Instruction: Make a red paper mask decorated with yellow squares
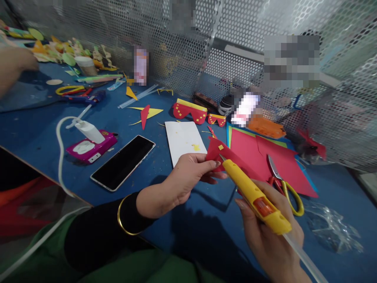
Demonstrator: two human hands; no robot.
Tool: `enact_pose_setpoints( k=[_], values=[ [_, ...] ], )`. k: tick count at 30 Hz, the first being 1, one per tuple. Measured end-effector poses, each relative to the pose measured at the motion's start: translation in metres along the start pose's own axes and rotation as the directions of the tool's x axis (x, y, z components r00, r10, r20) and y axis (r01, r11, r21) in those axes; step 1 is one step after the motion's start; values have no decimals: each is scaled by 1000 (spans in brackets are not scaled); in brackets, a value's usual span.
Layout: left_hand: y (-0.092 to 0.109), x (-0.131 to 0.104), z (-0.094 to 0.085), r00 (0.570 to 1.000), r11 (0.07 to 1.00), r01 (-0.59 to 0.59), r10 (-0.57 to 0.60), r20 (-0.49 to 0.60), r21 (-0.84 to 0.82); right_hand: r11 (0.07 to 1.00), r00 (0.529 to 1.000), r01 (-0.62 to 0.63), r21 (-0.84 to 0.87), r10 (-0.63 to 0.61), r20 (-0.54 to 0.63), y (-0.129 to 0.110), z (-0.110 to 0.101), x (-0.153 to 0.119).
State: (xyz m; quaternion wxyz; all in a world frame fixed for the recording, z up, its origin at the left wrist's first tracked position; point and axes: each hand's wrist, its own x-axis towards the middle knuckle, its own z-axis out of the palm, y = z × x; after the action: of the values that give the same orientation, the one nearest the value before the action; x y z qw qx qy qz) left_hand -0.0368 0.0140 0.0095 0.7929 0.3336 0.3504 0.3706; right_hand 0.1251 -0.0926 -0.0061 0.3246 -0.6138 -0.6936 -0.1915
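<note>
My left hand (191, 173) pinches a red paper piece (216, 149) that bears a small yellow square near its top. In my right hand (265, 232) is a yellow hot glue gun (250, 192), with a clear glue stick coming out of its back end. The gun's metal tip points at the red paper, close to the yellow square; whether it touches cannot be made out. Under and behind my left hand lies a white sheet (185, 137) with little yellow bits on it. Two red and yellow paper shapes (190, 112) stand beyond the sheet.
Red-and-yellow-handled scissors (278, 181) rest on red paper sheets (291, 169) at right, near crumpled clear plastic (332, 228). A dark-screened phone (123, 163) and a magenta power socket (91, 147) with a white cable lie left. Another person's arm (17, 65) reaches in far left. A perforated metal screen (176, 47) bounds the back.
</note>
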Motion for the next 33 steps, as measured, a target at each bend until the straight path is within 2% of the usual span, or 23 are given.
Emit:
enact_pose_setpoints(
  k=[13, 20, 25, 29, 33],
  values=[
    [0, 0, -1, 1000, 1000, -5, 5, -5, -4, 1000, 1000, -10, -14, 11, 22, -2, -2, -2],
    [0, 0, -1, 1000, 1000, 13, -13, -27, -1, 997, 998, -32, 77, 37, -57, 4, -6, -2],
    [1, -1, -1, 999, 1000, 11, -11, -37, 8, 990, 999, -22, 136, 26, -23, 7, -5, 0],
    [0, 0, -2, 1000, 1000, -1, 1, -12, 3, 990, 999, -54, 128, 55, 0, 5, -6, 1],
    [1, -1, -2, 999, 1000, 3, -3, -36, 12, 985, 992, -113, 129, 119, -42, 11, -12, -5]
  ],
)
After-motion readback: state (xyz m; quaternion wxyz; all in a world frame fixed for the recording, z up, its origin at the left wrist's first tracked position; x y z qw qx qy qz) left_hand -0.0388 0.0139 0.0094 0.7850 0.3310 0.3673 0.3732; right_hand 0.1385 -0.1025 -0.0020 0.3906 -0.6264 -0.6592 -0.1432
